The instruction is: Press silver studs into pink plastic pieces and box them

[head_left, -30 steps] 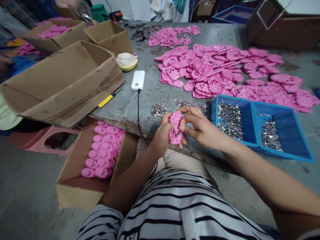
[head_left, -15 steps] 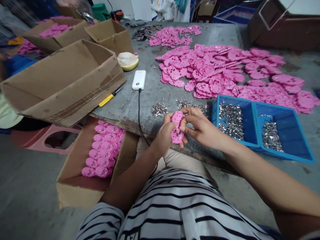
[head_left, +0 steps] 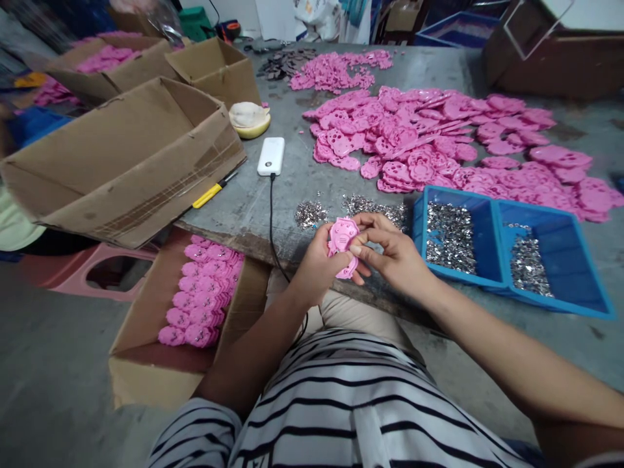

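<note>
On my left, a cardboard carton (head_left: 151, 387) is holding stacked pink pieces (head_left: 195, 299). At the near edge of the table (head_left: 244, 211), I'm watching the left hand (head_left: 316, 263) gripping a pink piece (head_left: 344, 233), its thumb lying across the front and its fingers supporting the back. I'm judging the piece light, stiff and slightly slick, possibly brittle if bent, so I'm favouring a hold on its outer rim. The right hand (head_left: 397, 253) is resting a bent thumb and forefinger at the piece's right side; I can't tell whether they're pinching it or something tiny. Farther right, a blue tray (head_left: 560, 257) is holding shiny bits (head_left: 451, 237).
</note>
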The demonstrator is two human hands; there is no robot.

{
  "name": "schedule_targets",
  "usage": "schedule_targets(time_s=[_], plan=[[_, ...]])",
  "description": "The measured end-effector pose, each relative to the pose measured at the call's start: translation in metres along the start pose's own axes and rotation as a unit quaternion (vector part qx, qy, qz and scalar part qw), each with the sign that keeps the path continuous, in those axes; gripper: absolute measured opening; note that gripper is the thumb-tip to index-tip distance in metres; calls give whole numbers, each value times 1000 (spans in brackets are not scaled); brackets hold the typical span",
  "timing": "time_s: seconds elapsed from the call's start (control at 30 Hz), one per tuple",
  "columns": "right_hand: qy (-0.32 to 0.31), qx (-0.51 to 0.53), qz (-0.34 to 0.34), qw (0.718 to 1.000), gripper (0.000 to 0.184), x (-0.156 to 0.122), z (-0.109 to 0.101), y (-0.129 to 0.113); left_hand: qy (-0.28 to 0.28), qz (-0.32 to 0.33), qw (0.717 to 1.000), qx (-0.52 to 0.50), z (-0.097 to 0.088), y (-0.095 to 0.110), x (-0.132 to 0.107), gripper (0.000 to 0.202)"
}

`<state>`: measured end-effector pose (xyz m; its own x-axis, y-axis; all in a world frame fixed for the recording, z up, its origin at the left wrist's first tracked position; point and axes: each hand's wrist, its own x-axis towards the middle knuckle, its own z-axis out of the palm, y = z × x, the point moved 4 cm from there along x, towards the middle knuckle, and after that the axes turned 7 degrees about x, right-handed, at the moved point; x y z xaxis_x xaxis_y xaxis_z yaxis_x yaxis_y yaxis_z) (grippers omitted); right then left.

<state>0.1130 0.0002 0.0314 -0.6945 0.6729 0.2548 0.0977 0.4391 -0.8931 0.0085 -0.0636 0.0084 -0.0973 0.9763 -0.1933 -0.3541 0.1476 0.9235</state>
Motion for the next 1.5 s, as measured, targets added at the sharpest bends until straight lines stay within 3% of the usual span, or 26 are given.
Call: schedule_targets(time_s=[0.2, 0.5, 0.63, 0.73, 0.83, 0.93, 1.03, 1.1, 1.13, 1.2, 1.27, 1.37, 1.5], plan=[[22, 34, 0, 999, 15, -2, 3, -2, 10, 18, 1000, 13, -2, -1, 1, 45], [175, 105, 11, 979, 11, -4, -2, 13, 41, 43, 998, 5, -6, 1, 1, 44], [185, 80, 16, 979, 11, -11, -1, 29, 50, 36, 998, -17, -8, 2, 0, 44], [178, 58, 45, 981, 10, -16, 0, 45, 56, 42, 997, -32, -20, 6, -3, 45], [182, 49, 88, 978, 13, -20, -1, 60, 100, 81, 991, -45, -50, 16, -16, 44], [182, 35, 156, 970, 17, -25, 0, 69, 214, 146, 964, -54, -104, 24, -39, 45], [173, 3, 191, 966, 19, -28, 0, 70, 389, 143, 908, -60, -176, 13, -66, 36], [166, -11, 208, 964, 21, -29, 0, 69, 551, 54, 831, -46, -222, -10, -86, 27], [164, -14, 218, 962, 21, -30, 0, 69, 585, 26, 810, -41, -238, -22, -93, 23], [164, -17, 238, 957, 22, -31, 0, 67, 617, -26, 786, -30, -261, -47, -100, 17], [169, -25, 256, 952, 22, -33, 0, 65, 620, -79, 781, -14, -270, -70, -100, 17], [170, -32, 267, 948, 21, -35, 2, 61, 595, -137, 791, 20, -272, -93, -85, 28], [164, -44, 271, 948, 19, -35, 4, 53, 554, -180, 810, 74, -273, -105, -55, 31]])
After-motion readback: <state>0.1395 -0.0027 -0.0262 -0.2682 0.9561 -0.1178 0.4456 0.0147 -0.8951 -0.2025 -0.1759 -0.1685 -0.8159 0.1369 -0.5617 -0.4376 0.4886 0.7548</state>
